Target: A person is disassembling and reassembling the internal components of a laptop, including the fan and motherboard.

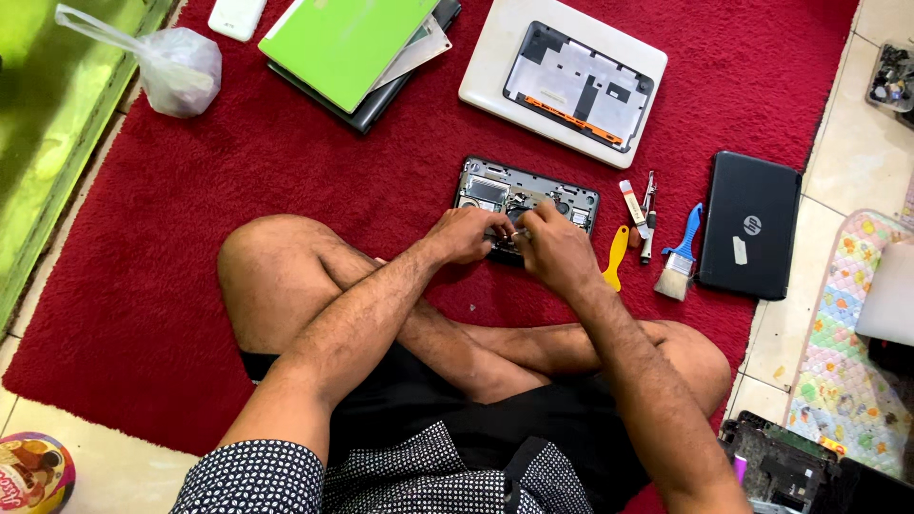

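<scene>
- Nearest the camera, crossed bare legs and dark shorts are seen on a red carpet [190,238], with both forearms stretched forward over them.
- The left hand [466,235] is curled with its fingertips pressed onto the near edge of an opened laptop base [526,202]; whether something small is pinched there cannot be told.
- The right hand [555,249] is bent in the same way, its fingers closed over the same near edge, just beside the left; what is gripped, if anything, is hidden.
- The opened laptop base lies directly ahead of both hands, its long axis running left to right and slightly tilted; its inner parts are exposed beyond the fingertips. Both hands are about equally near it.
- To the right, a yellow pry tool [616,257], a screwdriver [646,233] and a blue-handled brush [680,255] are laid close together, with a closed black laptop [749,226] beside them.
- Farther off, a white laptop bottom cover [562,81], a green-lidded laptop stack [357,48] and a knotted plastic bag [176,67] are set.
</scene>
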